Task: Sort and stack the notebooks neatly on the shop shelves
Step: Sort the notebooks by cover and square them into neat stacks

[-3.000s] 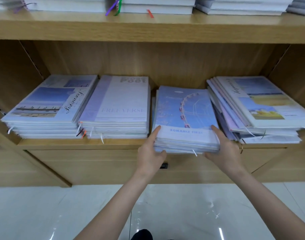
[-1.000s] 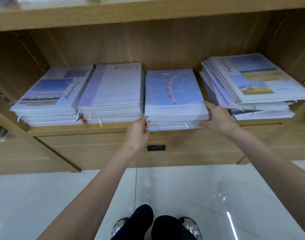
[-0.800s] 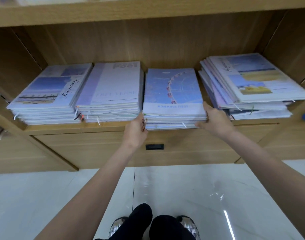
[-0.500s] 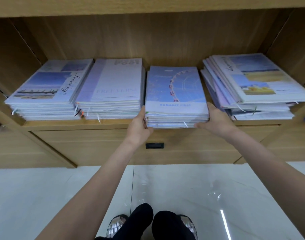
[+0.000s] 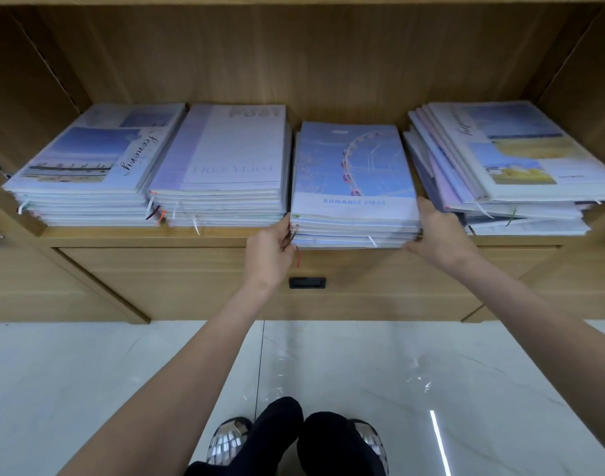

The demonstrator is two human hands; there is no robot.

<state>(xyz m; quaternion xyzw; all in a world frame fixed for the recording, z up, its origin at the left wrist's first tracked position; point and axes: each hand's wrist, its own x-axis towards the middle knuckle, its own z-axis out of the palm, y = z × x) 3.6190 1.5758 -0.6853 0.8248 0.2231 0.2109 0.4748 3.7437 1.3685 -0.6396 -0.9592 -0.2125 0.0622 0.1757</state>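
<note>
We held the notebook stack (image 5: 354,187) between our left hand (image 5: 268,250) and right hand (image 5: 438,235), each grip closed round a front corner; its blue Ferris-wheel cover read "ROMANCE FIRST", mid-shelf (image 5: 122,233).

Three seconds back the "Romance First" stack (image 5: 354,187) overhung the shelf's front edge (image 5: 122,232), askew. Now it sits farther in and squared, left hand (image 5: 268,250) and right hand (image 5: 438,235) clasping its sides.
</note>
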